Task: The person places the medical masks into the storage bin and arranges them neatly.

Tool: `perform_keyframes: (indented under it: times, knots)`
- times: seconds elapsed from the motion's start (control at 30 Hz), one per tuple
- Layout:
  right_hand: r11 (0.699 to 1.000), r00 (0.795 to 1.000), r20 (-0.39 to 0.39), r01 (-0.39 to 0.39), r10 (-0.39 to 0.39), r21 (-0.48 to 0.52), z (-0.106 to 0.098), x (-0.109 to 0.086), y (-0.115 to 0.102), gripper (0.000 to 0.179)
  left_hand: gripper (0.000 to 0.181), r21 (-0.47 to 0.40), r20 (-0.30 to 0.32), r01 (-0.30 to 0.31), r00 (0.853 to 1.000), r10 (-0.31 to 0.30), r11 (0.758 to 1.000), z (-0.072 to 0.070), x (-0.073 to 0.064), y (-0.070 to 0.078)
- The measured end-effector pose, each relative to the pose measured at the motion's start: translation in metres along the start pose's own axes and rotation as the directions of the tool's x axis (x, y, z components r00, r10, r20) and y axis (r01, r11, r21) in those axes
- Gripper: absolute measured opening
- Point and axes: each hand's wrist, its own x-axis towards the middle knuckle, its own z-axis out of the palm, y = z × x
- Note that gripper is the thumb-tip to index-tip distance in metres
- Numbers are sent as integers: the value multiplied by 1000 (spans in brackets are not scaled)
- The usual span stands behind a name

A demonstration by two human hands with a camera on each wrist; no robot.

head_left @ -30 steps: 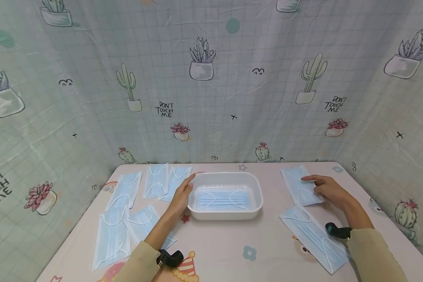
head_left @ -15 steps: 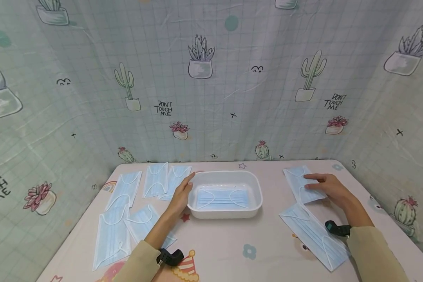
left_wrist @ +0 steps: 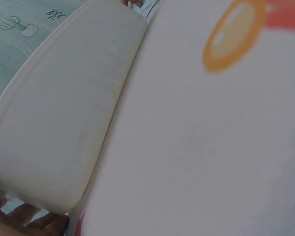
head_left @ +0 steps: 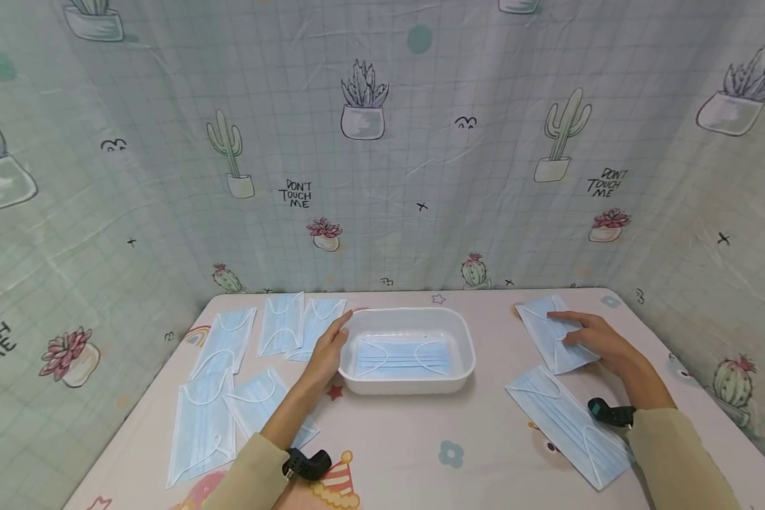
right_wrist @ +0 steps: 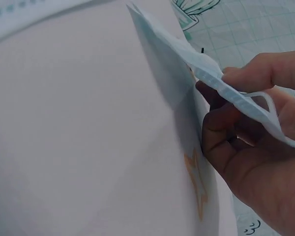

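Observation:
A white plastic basin point(head_left: 408, 387) stands mid-table with one blue face mask point(head_left: 403, 360) lying flat inside. My left hand point(head_left: 324, 358) holds the basin's left end, fingertips at its rim; in the left wrist view, fingers point(left_wrist: 24, 214) bend against the end wall. On the right, my right hand point(head_left: 596, 338) pinches another blue face mask point(head_left: 544, 327) between thumb and fingers. In the right wrist view this mask point(right_wrist: 174, 46) rises at a slant from the table, an ear loop hanging by the palm. Just nearer lies a further mask point(head_left: 567, 421), flat on the table.
Several more face masks point(head_left: 204, 425) lie on the left side of the table, some overlapping, one partly behind the left forearm. A patterned cloth point(head_left: 382, 177) hangs round the back and sides of the pale printed table point(head_left: 414, 453).
The right hand has gone from touching its mask with a finger to pinching it, and the mask has shifted slightly right and turned. The left hand and basin stay put.

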Motion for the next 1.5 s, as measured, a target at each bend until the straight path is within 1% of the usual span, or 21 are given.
perform_keyframes:
  times: [0.03,0.17,0.3,0.47,0.57,0.7,0.8,0.93,1.07,1.17,1.27,1.5]
  knots:
    - [1000,1000,-1,-1,1,-1,0,0,0,66,48,1,1,-8,1000,8,1000,0,0,0]
    - [1000,1000,-8,6,-6,-6,-1,0,-2,62,48,4,-5,-6,1000,7,1000,-1,0,0]
    - [1000,1000,-22,3,-3,-10,-3,0,-4,62,47,2,-10,15,1000,-15,1000,0,0,0]
    - [1000,999,-44,11,-10,11,-8,-4,-15,61,47,0,-8,26,1000,-26,1000,0,-1,1]
    - [999,998,-53,24,-22,27,-11,-7,-22,61,48,-4,-3,15,1000,-15,1000,-1,0,0]
    - [998,998,-56,31,-28,53,-13,-11,-31,60,48,-16,4,17,1000,-16,1000,-1,-1,0]
    - [996,996,-56,68,-64,59,-12,-15,-38,60,48,-13,4,18,1000,-17,1000,-1,-2,0]
    - [993,991,-65,119,-117,25,-9,-19,-47,60,47,-10,-2,20,1000,-20,1000,-1,-2,0]
    - [991,989,-65,133,-132,-2,-7,-22,-59,62,47,-5,-9,23,1000,-23,1000,0,-2,-1]
    - [988,986,-53,157,-157,-8,-5,-25,-66,63,47,-4,-10,28,1000,-28,1000,0,-2,-1]
    - [980,979,-44,199,-199,-4,-2,-28,-73,62,47,-7,-10,26,1000,-26,1000,-1,-2,0]
    - [953,953,-32,301,-301,8,5,-37,-87,58,47,-10,-6,13,1000,-13,1000,-1,-2,0]
